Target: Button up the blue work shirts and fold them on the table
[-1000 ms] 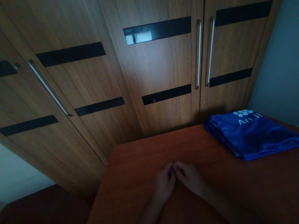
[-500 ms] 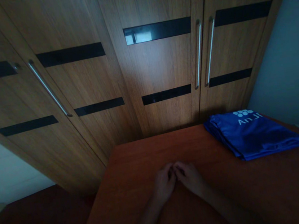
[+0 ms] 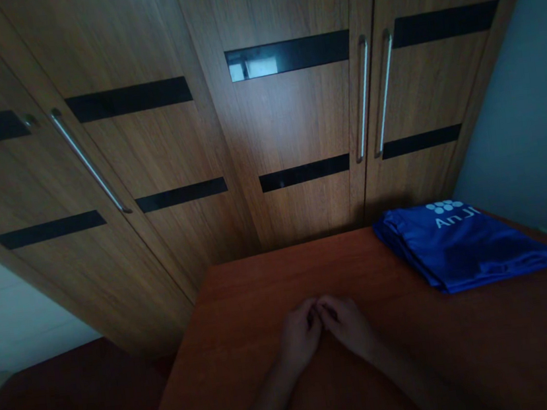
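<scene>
My left hand (image 3: 299, 330) and my right hand (image 3: 346, 322) rest on the reddish-brown wooden table (image 3: 254, 287), meeting at the curled fingertips. Both are closed loosely, with a small dark gap between thumb and fingers on each, and nothing shows in them. To the right of my right hand, apart from it, lies a folded blue cloth (image 3: 458, 245) with white lettering and a cluster of white dots. Dim light leaves the separate fingers hard to make out.
Behind the table stands a wooden wardrobe (image 3: 283, 117) with dark strips and long metal handles (image 3: 363, 101). A pale wall (image 3: 534, 133) is on the right. Dark reddish floor (image 3: 68, 403) shows beyond the table's left edge.
</scene>
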Motion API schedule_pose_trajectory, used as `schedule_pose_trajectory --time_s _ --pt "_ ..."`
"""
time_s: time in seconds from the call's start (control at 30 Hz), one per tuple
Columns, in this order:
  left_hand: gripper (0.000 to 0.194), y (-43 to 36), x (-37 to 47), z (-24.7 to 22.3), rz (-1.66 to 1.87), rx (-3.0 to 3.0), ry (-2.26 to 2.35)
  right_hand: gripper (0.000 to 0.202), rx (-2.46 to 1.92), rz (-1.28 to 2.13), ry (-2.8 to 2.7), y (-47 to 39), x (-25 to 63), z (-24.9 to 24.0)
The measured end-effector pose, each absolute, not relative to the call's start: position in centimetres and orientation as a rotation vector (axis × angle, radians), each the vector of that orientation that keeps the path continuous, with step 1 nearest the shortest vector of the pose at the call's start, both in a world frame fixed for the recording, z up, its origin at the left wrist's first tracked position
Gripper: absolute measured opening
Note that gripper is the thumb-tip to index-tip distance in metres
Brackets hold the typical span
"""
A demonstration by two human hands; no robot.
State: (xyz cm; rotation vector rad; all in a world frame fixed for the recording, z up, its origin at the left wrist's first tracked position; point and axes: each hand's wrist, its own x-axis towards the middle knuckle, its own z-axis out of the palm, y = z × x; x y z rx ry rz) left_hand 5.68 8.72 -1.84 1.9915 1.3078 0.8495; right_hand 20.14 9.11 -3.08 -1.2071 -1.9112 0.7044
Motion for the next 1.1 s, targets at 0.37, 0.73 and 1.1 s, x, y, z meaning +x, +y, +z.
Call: schedule_pose_trajectory --time_s 0.37,0.73,1.1 --pt "0.029 8.7 5.7 -1.9 0.845 1.999 1.306 0.021 -1.2 0.72 -1.91 9.1 20.1 -2.8" --pt "0.029 8.8 5.6 -2.1 0.841 2.006 1.314 0.021 -1.2 0.693 -1.905 9.1 20.1 -3.3" --pt "0.029 8.7 5.6 -2.7 0.847 1.989 1.354 0.02 -1.295 0.609 -1.754 11.0 24.0 -1.9"
